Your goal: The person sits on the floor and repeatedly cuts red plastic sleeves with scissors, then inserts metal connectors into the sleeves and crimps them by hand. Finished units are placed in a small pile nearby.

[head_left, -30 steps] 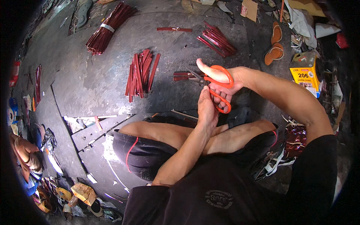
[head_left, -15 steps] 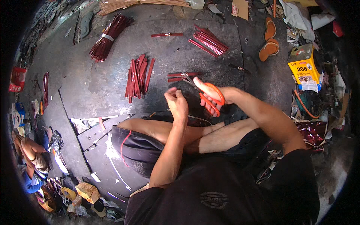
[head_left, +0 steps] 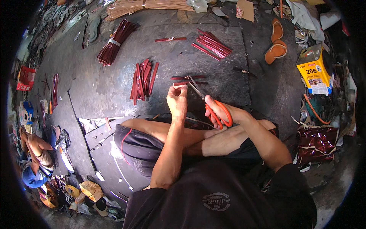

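My right hand (head_left: 220, 112) grips a pair of orange-handled scissors (head_left: 198, 90), the blades pointing up and to the left. Beside the blades, my left hand (head_left: 177, 102) is closed in a pinch near the scissor tips; whatever lies between its fingertips is too small to make out. Just beyond my hands, a dark red strip (head_left: 178, 78) lies on the dark board, with a second red strip (head_left: 202, 83) close to it, partly behind the blades. To the left of my left hand sits a loose pile of red strips (head_left: 142, 82).
Farther off are a tied bundle of dark red strips (head_left: 116, 42), a single strip with a shiny fitting (head_left: 170, 39) and another pile of glossy strips (head_left: 212, 45). Orange sandals (head_left: 275, 52) and a yellow box (head_left: 314, 74) stand right. Another person (head_left: 36, 156) sits far left.
My right hand and the scissors have moved slightly down and to the right. My left fingertips have risen and come together beside the blades. The whole view has shifted a little.
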The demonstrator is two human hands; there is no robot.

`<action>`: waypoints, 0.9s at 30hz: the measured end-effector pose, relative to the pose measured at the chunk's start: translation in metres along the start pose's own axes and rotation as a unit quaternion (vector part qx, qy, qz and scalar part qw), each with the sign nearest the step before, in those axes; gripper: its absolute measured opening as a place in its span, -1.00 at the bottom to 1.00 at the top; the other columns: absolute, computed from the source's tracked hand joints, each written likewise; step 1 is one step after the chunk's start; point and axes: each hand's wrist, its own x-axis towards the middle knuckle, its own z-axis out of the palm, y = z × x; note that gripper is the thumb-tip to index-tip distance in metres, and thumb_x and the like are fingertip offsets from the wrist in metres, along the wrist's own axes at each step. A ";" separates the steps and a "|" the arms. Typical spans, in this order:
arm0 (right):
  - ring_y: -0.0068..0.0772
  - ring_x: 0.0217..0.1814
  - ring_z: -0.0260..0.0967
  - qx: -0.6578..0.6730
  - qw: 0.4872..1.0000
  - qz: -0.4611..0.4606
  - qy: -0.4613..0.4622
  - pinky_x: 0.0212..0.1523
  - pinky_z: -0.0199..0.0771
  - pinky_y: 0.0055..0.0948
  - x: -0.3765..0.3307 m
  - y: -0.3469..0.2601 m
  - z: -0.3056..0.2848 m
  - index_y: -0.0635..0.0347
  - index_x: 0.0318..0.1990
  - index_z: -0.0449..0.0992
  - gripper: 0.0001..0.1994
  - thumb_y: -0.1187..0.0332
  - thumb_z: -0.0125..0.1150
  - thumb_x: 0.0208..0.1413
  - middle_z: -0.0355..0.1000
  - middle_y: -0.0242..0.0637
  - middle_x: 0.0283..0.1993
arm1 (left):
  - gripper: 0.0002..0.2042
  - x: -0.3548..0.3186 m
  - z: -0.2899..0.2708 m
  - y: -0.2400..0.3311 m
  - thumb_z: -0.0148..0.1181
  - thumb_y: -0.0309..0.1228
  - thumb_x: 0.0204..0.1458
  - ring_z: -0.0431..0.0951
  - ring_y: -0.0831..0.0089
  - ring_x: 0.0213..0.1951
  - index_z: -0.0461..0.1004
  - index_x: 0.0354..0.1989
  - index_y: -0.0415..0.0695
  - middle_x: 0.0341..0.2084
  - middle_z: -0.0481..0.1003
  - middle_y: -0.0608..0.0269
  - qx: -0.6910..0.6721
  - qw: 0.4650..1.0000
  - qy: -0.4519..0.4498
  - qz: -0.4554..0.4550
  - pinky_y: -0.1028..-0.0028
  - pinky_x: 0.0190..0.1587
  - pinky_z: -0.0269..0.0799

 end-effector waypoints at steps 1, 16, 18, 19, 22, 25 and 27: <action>-0.44 -0.58 0.35 0.007 1.000 0.000 0.013 -0.58 0.44 -0.41 -0.003 0.002 0.001 0.30 -0.25 0.37 -0.07 -0.60 -0.36 -0.03 0.28 -0.33 -0.57 | -0.89 0.001 0.001 0.004 0.25 -0.43 0.12 0.42 0.65 -0.37 0.49 -0.27 -0.19 -0.42 0.51 0.41 0.009 1.000 -0.016 0.001 0.58 -0.26 0.34; -0.45 -0.38 0.39 -0.136 0.936 -0.312 0.086 -0.27 0.44 -0.36 -0.053 0.009 0.004 0.29 -0.02 0.38 -0.23 -0.38 -0.26 0.19 0.35 -0.32 -0.37 | -0.88 -0.017 -0.007 0.115 0.24 -0.58 0.07 0.59 0.46 -0.27 0.51 -0.22 -0.26 -0.37 0.57 0.19 0.199 0.916 -0.146 0.316 0.48 -0.15 0.48; -0.42 -0.39 0.39 0.139 0.965 -0.192 -0.116 -0.28 0.47 -0.35 -0.055 0.006 0.004 0.33 -0.01 0.42 0.17 -0.70 -0.62 -0.21 0.29 -0.37 -0.43 | -0.87 -0.019 -0.012 0.118 0.23 -0.61 0.05 0.59 0.41 -0.26 0.51 -0.22 -0.28 -0.35 0.56 0.15 0.236 0.893 -0.153 0.352 0.46 -0.14 0.49; -0.42 -0.39 0.39 0.183 0.951 -0.188 -0.165 -0.28 0.48 -0.35 -0.058 0.003 0.004 0.34 -0.01 0.41 0.22 -0.72 -0.67 -0.28 0.30 -0.36 -0.43 | -0.88 -0.019 -0.013 0.116 0.23 -0.61 0.05 0.59 0.43 -0.26 0.51 -0.22 -0.28 -0.34 0.57 0.16 0.239 0.888 -0.156 0.360 0.46 -0.13 0.49; -0.44 -0.43 0.35 0.094 0.977 -0.185 -0.053 -0.32 0.45 -0.39 -0.052 0.015 0.009 0.33 -0.05 0.39 0.02 -0.58 -0.55 0.01 0.31 -0.34 -0.45 | -0.88 -0.019 -0.014 0.098 0.24 -0.58 0.06 0.60 0.46 -0.27 0.52 -0.23 -0.28 -0.34 0.59 0.17 0.186 0.922 -0.156 0.301 0.47 -0.14 0.49; -0.47 -0.51 0.32 0.006 0.993 -0.117 0.001 -0.42 0.42 -0.43 -0.047 0.015 0.006 0.32 -0.10 0.38 -0.14 -0.45 -0.43 0.16 0.31 -0.31 -0.48 | -0.87 -0.021 -0.014 0.087 0.25 -0.52 0.07 0.61 0.49 -0.29 0.54 -0.23 -0.26 -0.36 0.61 0.19 0.205 0.947 -0.145 0.200 0.49 -0.16 0.49; -0.46 -0.55 0.31 -0.008 0.998 -0.056 0.010 -0.48 0.42 -0.44 -0.041 0.012 0.006 0.32 -0.13 0.38 -0.15 -0.44 -0.41 0.16 0.31 -0.30 -0.50 | -0.85 -0.013 -0.016 0.076 0.26 -0.42 0.08 0.62 0.48 -0.32 0.56 -0.24 -0.24 -0.41 0.62 0.19 0.254 0.947 -0.135 0.144 0.47 -0.18 0.50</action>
